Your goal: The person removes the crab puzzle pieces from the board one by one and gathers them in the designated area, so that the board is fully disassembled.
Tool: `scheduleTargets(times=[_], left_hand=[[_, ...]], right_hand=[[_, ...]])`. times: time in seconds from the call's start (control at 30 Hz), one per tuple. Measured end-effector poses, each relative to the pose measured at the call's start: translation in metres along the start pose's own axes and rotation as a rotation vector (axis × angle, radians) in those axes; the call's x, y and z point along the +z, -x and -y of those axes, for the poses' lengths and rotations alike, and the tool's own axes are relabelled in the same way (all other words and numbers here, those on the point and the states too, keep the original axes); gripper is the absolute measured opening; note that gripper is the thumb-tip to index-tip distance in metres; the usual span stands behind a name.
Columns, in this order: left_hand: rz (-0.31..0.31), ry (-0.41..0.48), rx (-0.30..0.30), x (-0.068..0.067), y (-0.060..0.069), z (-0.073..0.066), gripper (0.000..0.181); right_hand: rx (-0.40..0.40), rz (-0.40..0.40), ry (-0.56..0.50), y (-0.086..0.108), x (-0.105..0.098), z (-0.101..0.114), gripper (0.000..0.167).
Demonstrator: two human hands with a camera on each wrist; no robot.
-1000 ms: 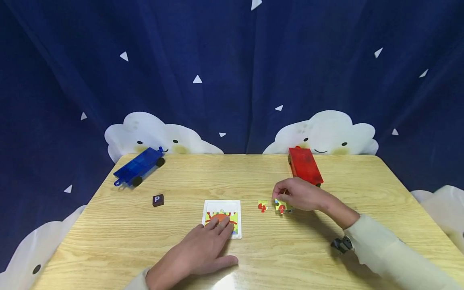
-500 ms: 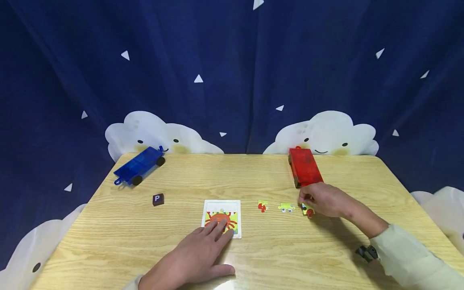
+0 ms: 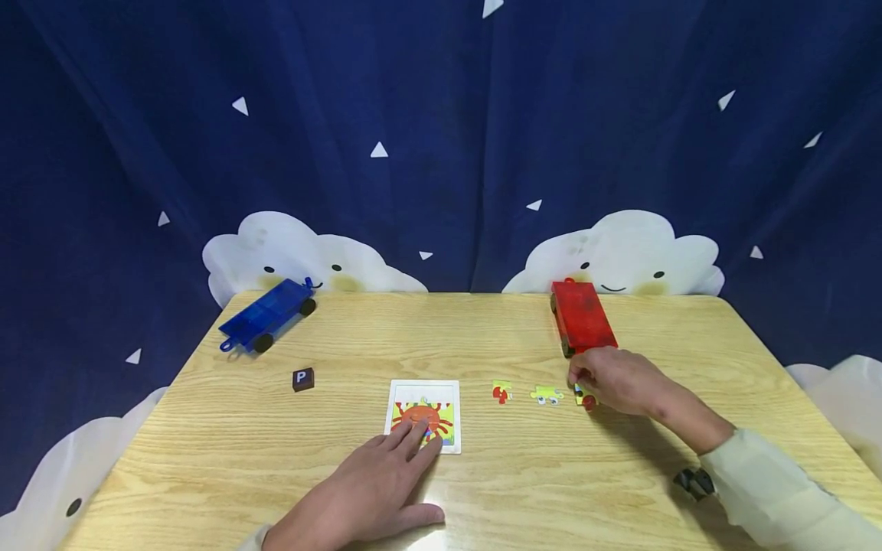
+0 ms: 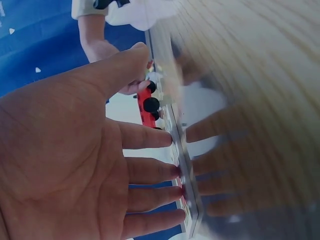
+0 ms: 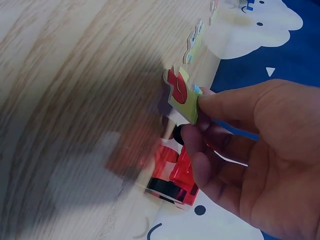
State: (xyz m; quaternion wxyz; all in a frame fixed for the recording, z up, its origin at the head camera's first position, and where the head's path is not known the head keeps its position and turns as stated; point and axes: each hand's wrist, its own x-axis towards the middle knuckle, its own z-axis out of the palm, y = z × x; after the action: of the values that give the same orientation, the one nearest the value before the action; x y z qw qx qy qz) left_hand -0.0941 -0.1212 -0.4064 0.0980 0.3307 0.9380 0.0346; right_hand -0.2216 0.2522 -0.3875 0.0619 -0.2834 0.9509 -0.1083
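Observation:
A white-framed puzzle board [image 3: 458,413] with a red crab picture lies at the table's middle; its upper strip is bare white. The fingers of my left hand [image 3: 368,486] rest straight across its lower part, and the left wrist view shows their tips on the board's edge [image 4: 192,200]. At the right, my right hand [image 3: 623,383] pinches a yellow-green piece with a red claw [image 5: 181,92] between thumb and fingers. Left of it lie a piece with eyes [image 3: 547,395] and another red-and-yellow piece [image 3: 501,392], side by side and apart.
A red wheeled toy wagon [image 3: 583,315] stands just behind my right hand. At the back left stands a blue wagon [image 3: 267,312], with a dark block marked P [image 3: 303,379] in front of it. A dark blue curtain [image 3: 413,92] hangs behind the table.
My right hand has moved to the right with the claw piece, uncovering the piece with eyes, and has stayed about there since half a second ago. My left hand has shifted slightly down the board.

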Motion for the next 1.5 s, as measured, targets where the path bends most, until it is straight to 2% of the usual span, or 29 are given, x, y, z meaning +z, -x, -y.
scheduleTargets(times=[0.33, 0.5, 0.63, 0.77, 0.97, 1.23, 1.4, 1.5], left_hand=[[-0.043, -0.025, 0.009, 0.004, 0.003, -0.001, 0.088], [-0.031, -0.017, 0.007, 0.004, 0.002, 0.000, 0.088], [-0.016, -0.016, 0.002, 0.004, 0.001, 0.000, 0.088], [-0.009, -0.026, -0.004, 0.005, 0.000, 0.000, 0.089], [-0.005, -0.024, -0.004, 0.005, 0.000, -0.001, 0.089], [-0.004, -0.018, 0.002, 0.005, 0.000, 0.000, 0.090], [-0.011, -0.025, 0.008, 0.005, 0.001, -0.001, 0.087], [-0.015, -0.036, 0.008, 0.006, 0.000, 0.000, 0.087]], right_hand=[[0.017, 0.002, 0.040, 0.000, -0.004, 0.004, 0.014], [0.012, -0.020, 0.039, 0.000, -0.009, 0.008, 0.012], [-0.021, -0.065, 0.003, -0.003, -0.012, 0.014, 0.011], [-0.070, -0.079, -0.099, -0.014, -0.013, 0.031, 0.006], [-0.152, -0.024, -0.271, -0.043, -0.005, 0.066, 0.007], [-0.247, 0.143, -0.550, -0.094, 0.022, 0.106, 0.011], [-0.312, 0.202, -0.634, -0.116, 0.037, 0.123, 0.012], [-0.303, 0.248, -0.696, -0.124, 0.044, 0.133, 0.012]])
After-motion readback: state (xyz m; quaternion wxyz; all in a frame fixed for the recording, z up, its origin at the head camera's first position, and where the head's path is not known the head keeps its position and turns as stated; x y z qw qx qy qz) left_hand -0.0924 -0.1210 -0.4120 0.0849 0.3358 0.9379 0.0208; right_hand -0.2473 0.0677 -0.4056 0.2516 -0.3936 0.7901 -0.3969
